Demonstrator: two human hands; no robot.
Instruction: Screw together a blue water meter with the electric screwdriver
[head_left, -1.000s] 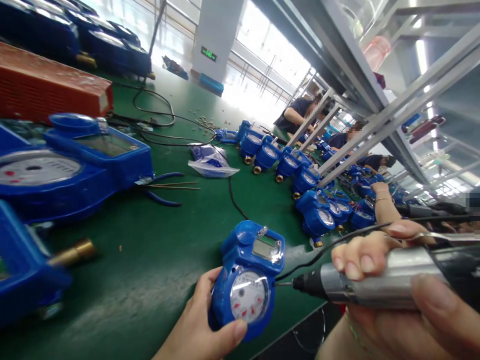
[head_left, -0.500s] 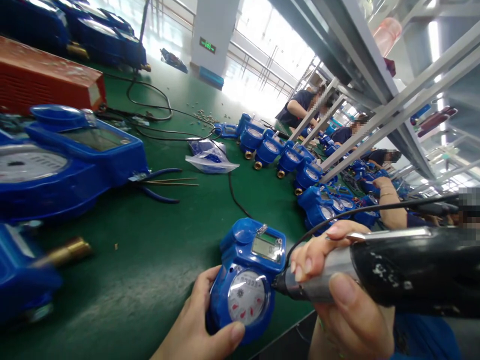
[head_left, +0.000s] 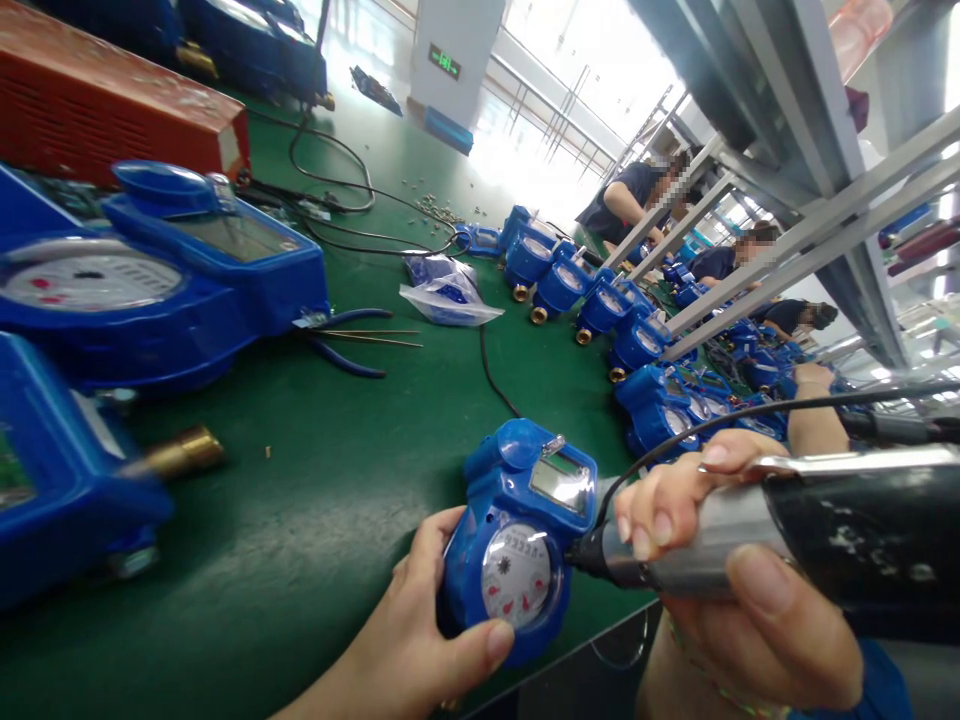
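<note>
My left hand [head_left: 420, 610] grips a blue water meter [head_left: 480, 560] from its left and lower side, thumb by the round dial. The meter has a small display window at its upper right. My right hand [head_left: 750, 560] is wrapped around a black and silver power screwdriver [head_left: 847, 530], held nearly level. Its dark tip touches or nearly touches the meter's right side, beside the dial; the exact contact is hidden. A black cable runs over my right fingers.
Large blue meters [head_left: 217, 270] and a red box [head_left: 112, 100] stand left on the green table [head_left: 360, 480]. Pliers [head_left: 352, 370], a plastic bag [head_left: 450, 290], loose screws and a meter row [head_left: 562, 285] lie beyond. Metal shelf bars cross upper right; people work behind them.
The view has shifted, so the table and its objects appear further right, the distant ones slightly higher. Both hands keep their holds, with the screwdriver tip still at the meter's right side.
</note>
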